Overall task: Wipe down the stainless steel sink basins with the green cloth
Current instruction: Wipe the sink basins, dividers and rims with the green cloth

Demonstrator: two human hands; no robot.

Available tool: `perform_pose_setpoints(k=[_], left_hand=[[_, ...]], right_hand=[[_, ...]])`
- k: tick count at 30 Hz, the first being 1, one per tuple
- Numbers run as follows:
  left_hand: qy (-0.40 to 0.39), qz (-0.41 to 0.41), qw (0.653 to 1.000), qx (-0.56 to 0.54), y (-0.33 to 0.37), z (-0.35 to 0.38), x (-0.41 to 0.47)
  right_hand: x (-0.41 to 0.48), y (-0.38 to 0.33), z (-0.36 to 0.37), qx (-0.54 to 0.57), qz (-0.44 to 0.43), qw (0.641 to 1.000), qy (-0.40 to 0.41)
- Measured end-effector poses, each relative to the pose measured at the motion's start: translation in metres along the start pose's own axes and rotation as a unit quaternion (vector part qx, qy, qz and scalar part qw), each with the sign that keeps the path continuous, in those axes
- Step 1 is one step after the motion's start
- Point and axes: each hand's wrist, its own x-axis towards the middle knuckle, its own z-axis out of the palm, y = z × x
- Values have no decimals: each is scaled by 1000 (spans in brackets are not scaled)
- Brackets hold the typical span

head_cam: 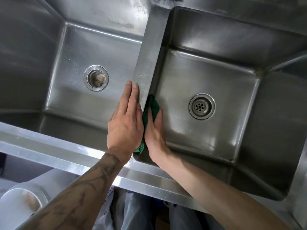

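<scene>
Two stainless steel basins lie side by side: the left basin (pixel 69 52) and the right basin (pixel 216 75), split by a steel divider (pixel 149 52). My left hand (pixel 126 120) rests flat on the near end of the divider, fingers straight. My right hand (pixel 155 131) presses the green cloth (pixel 152 106) against the right basin's left wall, just below the divider. Most of the cloth is hidden between my hands; a corner (pixel 139 149) shows near my wrists.
The left basin has an open drain (pixel 96 78); the right one has a strainer drain (pixel 202 106). The sink's front rim (pixel 49 146) runs across below my arms. A white pipe (pixel 21 200) sits under the rim at the lower left.
</scene>
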Motion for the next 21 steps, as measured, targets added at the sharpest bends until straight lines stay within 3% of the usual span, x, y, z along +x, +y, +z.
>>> perform_pose_setpoints(k=[7,13,21], left_hand=[[6,-7,1000,3,-2,2,0],[9,-16,999,-32,-1,2,-1],[-8,-22,999,-28,0,0,-2]], right_hand=[[27,0,-1,-43,53,998,7],[-11,6,-20,-67,46,992,-95],[19,16,-33,-206,88,968,-115]])
